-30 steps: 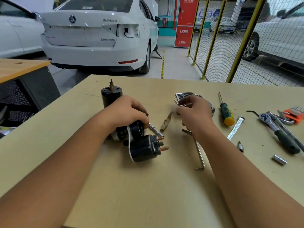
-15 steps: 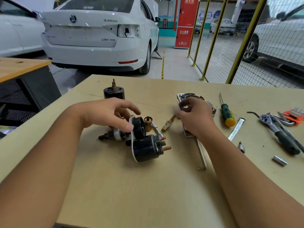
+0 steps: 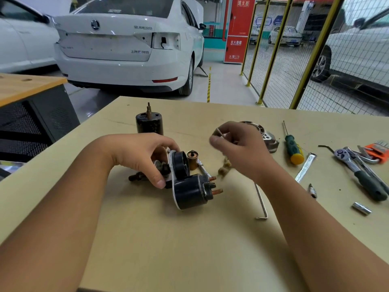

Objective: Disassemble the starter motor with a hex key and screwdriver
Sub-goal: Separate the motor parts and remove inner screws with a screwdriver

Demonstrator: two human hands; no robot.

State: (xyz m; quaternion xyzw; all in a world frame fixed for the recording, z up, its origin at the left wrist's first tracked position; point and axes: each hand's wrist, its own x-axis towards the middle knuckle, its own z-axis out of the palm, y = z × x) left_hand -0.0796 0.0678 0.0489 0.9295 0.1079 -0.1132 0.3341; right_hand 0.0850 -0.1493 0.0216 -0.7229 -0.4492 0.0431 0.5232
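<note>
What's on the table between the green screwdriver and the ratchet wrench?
Head view: a flat silver metal strip lies between the green screwdriver and the ratchet wrench; the rest is bare table.

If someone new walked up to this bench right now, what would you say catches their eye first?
Probably the black starter motor assembly lying mid-table, copper terminals pointing right, with the left hand gripping its far end. Next, the right hand raised just above the table, pinching a small pale part too blurred to identify. Behind them, a black cylindrical housing stands upright, and a green-and-yellow screwdriver lies to the right.
</note>
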